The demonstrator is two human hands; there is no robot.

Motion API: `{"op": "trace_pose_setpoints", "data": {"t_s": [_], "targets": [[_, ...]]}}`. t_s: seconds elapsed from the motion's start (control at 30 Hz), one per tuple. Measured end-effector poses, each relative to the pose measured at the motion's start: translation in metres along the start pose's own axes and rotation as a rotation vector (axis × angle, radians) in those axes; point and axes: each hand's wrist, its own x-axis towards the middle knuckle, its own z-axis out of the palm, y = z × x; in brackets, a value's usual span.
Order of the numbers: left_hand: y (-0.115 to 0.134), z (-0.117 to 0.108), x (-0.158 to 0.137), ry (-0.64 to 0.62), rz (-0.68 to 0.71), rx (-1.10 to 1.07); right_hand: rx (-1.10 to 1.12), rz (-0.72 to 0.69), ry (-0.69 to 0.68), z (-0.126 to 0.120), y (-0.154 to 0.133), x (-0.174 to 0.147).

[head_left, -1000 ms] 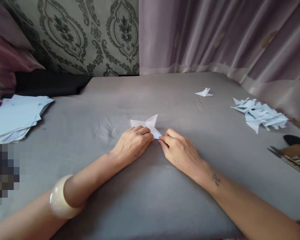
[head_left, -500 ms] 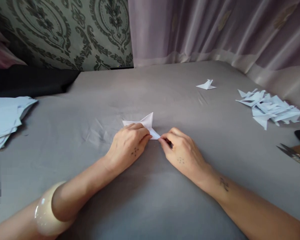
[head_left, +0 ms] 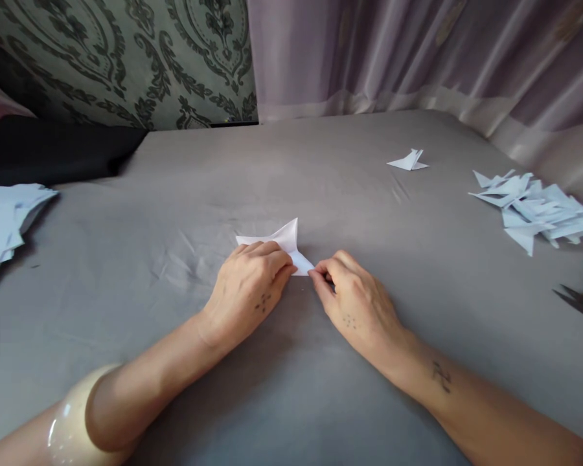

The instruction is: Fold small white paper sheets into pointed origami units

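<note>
A partly folded piece of white paper (head_left: 287, 238) lies on the grey cloth in front of me, with pointed corners sticking up and out to the left and right. My left hand (head_left: 255, 275) is closed over its near side, thumb and fingers gripping the paper and hiding much of it. With thumb and forefinger, my right hand (head_left: 347, 285) pinches the tip of the right-hand corner. The fold under my left fingers cannot be seen.
One folded paper figure (head_left: 409, 160) stands far right of centre. Beyond it lies a heap of folded paper figures (head_left: 539, 210). Scissors (head_left: 580, 303) rest at the right edge. On the left are a stack of paper sheets (head_left: 10, 223) and a black cloth (head_left: 58, 152).
Both hands keep their grip on the paper, almost in the same pose. The view has shifted slightly, so the side objects sit further outward.
</note>
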Motion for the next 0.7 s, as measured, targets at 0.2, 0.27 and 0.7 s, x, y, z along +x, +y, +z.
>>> {"op": "trace_pose_setpoints", "data": {"t_s": [0.2, 0.27, 0.7], "targets": [[0.001, -0.001, 0.0, -0.018, -0.001, 0.023, 0.073, 0.03, -0.037, -0.002, 0.001, 0.003], [0.001, -0.002, 0.0, -0.027, -0.004, 0.029, 0.105, 0.043, -0.05, -0.005, 0.005, 0.004], [-0.001, 0.001, 0.0, 0.001, 0.013, 0.049, -0.127, -0.196, -0.167, -0.021, -0.011, -0.013]]}}
